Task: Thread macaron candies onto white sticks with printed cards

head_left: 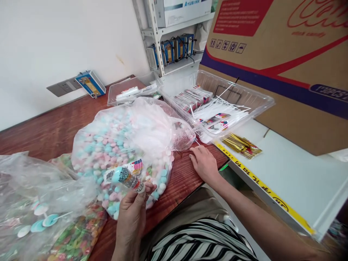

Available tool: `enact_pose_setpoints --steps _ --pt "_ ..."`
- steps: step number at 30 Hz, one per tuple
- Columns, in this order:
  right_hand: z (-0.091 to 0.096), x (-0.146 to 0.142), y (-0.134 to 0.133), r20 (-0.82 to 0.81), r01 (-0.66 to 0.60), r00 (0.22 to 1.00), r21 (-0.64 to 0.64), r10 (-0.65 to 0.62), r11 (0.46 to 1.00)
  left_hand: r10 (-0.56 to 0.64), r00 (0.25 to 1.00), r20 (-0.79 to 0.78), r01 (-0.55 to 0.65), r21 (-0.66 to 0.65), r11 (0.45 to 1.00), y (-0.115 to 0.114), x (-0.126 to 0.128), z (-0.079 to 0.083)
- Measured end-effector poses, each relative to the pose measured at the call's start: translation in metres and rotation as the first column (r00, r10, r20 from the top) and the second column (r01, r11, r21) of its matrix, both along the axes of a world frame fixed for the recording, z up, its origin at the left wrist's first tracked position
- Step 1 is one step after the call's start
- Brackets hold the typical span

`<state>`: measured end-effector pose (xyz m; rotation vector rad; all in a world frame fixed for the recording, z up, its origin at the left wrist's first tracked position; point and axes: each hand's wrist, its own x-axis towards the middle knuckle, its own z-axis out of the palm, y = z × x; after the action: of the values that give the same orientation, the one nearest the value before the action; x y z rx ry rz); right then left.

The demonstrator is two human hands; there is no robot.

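Observation:
My left hand is closed around the lower end of a small clear printed candy bag. A pale blue marshmallow shows at its upper end, over the big clear bag of marshmallows. Behind it, a printed label partly shows. My right hand rests on the table near its right edge, fingers curled and close together. A thin white stick pokes out just beyond those fingers; whether they hold anything is hidden.
A clear plastic tray holds white sticks and printed wrappers. Gold twist ties lie before it on the white surface. At left sits a bag of gummy candies, with marshmallows on sticks nearby. A large cardboard box stands at right.

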<state>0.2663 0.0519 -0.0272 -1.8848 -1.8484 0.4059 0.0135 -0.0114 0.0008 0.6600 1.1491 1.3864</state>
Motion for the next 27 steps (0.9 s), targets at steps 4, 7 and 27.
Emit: enact_pose_setpoints --steps 4,7,27 --pt "-0.011 0.0 0.015 0.203 0.01 0.979 0.021 -0.014 1.0 -0.055 0.985 -0.164 0.056 0.006 0.998 -0.002 0.001 0.003" --pt "-0.015 -0.004 0.018 0.314 0.001 0.949 0.037 -0.013 0.999 -0.086 0.925 -0.37 0.098 0.013 0.995 -0.004 -0.006 0.008" --pt "0.041 -0.123 -0.052 0.292 -0.481 0.876 0.458 0.384 0.748 0.213 -0.003 -0.977 0.224 0.207 0.952 -0.025 0.004 0.009"
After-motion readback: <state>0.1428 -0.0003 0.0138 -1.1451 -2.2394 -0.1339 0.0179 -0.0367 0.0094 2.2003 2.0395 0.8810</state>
